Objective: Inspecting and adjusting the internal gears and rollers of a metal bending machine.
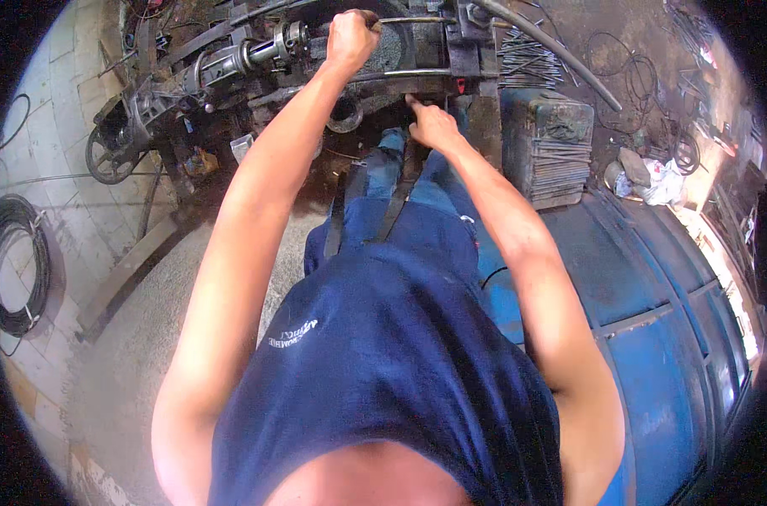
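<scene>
Hands: both reach forward over the knees; left hand [351, 38] is a closed fist around a thin steel rod [409, 20], right hand [431, 125] lies half curled with fingers pointing at a second, lower rod [400, 74], touching or nearly touching it; whether it grips cannot be told.
Blue drum: a big blue barrel [653, 312] lies on its side at the person's right, its ribbed wall running to the lower right rim, close against the right forearm.
Machine: a dark, greasy metal machine [232, 59] fills the top centre, with a shaft, clamps and a spoked wheel [105, 156] at its left end; the two rods cross its front, the upper one bent in a curve.
Clothing: dark blue shirt and blue trousers [417, 211] fill the middle, hiding the floor under the arms.
Metal box: a worn green-grey box [548, 143] stands just right of the right hand, with a bundle of cut rod pieces [560, 164] stacked on its front ledge.
More rods: another sheaf of short rods [527, 59] lies behind the box.
Hose: a thick dark hose [560, 55] slants across the upper right.
Cable coil: black cable [17, 266] lies looped on the tiled floor at far left.
Rags: pale crumpled cloth [662, 181] sits beyond the drum.
</scene>
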A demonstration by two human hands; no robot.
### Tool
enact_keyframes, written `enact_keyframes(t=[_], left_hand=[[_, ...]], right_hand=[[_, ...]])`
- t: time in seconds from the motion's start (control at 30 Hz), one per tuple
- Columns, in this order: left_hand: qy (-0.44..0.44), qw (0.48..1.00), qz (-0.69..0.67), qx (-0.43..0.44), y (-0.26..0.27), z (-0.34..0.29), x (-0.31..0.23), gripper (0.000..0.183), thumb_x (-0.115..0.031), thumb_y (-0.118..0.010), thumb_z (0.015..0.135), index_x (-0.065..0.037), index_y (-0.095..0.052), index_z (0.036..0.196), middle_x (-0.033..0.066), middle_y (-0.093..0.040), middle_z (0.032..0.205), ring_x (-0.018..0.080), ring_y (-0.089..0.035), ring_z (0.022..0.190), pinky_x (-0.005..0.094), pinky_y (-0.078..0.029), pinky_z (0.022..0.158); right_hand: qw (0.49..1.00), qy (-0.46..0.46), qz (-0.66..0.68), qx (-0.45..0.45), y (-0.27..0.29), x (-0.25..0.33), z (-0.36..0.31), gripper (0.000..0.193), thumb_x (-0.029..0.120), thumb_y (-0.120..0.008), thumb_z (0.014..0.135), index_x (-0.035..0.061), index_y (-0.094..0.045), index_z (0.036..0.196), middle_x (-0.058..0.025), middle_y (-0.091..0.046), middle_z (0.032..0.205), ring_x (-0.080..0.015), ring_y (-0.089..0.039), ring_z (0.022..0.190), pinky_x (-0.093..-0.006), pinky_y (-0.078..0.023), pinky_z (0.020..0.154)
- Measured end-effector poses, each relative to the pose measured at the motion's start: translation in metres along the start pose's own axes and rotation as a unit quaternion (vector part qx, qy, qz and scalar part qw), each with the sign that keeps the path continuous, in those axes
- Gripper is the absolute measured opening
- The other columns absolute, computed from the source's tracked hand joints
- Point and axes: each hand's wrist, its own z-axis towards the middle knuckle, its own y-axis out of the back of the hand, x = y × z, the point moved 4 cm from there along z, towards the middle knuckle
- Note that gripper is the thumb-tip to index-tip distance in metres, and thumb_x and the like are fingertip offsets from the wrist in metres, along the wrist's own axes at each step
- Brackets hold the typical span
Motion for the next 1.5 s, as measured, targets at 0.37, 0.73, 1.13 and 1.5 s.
enact_keyframes(t=[0.37, 0.73, 1.13, 1.5], left_hand=[[0.010, 1.000, -0.012, 0.011, 0.006, 0.001, -0.012, 0.019, -0.016, -0.065, 0.077, -0.007, -0.074, 0.091, 0.0216, -0.068, 0.089, 0.0388, -0.067, 0.086, 0.0438, -0.054, 0.083], [-0.017, 1.000, -0.001, -0.003, 0.008, 0.002, -0.011, 0.018, -0.015, -0.064, 0.076, -0.005, -0.073, 0.087, 0.0213, -0.067, 0.084, 0.0394, -0.067, 0.082, 0.0444, -0.055, 0.080], [-0.002, 0.999, 0.013, 0.044, 0.002, 0.004, -0.005, 0.025, -0.023, -0.072, 0.077, -0.007, -0.075, 0.097, 0.0260, -0.067, 0.086, 0.0407, -0.067, 0.085, 0.0452, -0.054, 0.082], [0.005, 0.999, 0.013, 0.033, 0.000, 0.006, -0.006, 0.022, -0.020, -0.068, 0.077, -0.008, -0.074, 0.094, 0.0223, -0.068, 0.091, 0.0389, -0.067, 0.087, 0.0447, -0.054, 0.083]], right_hand=[[0.954, 0.080, 0.062, -0.281, 0.140, 0.029, 0.023, 0.062, 0.022, -0.061, 0.081, 0.0157, -0.046, 0.141, -0.0200, -0.066, 0.107, -0.0364, -0.065, 0.098, -0.0458, -0.053, 0.087], [0.972, 0.061, -0.002, -0.229, 0.126, 0.036, 0.045, 0.070, 0.023, -0.060, 0.082, 0.0239, -0.037, 0.148, -0.0193, -0.064, 0.107, -0.0358, -0.065, 0.097, -0.0460, -0.053, 0.086], [0.967, 0.058, -0.023, -0.245, 0.111, 0.047, 0.021, 0.064, 0.014, -0.056, 0.080, 0.0073, -0.042, 0.142, -0.0220, -0.063, 0.097, -0.0384, -0.068, 0.080, -0.0474, -0.057, 0.072], [0.982, 0.034, -0.026, -0.182, 0.099, 0.033, 0.027, 0.039, 0.018, -0.057, 0.081, 0.0047, -0.064, 0.117, -0.0226, -0.064, 0.101, -0.0404, -0.066, 0.090, -0.0496, -0.053, 0.080]])
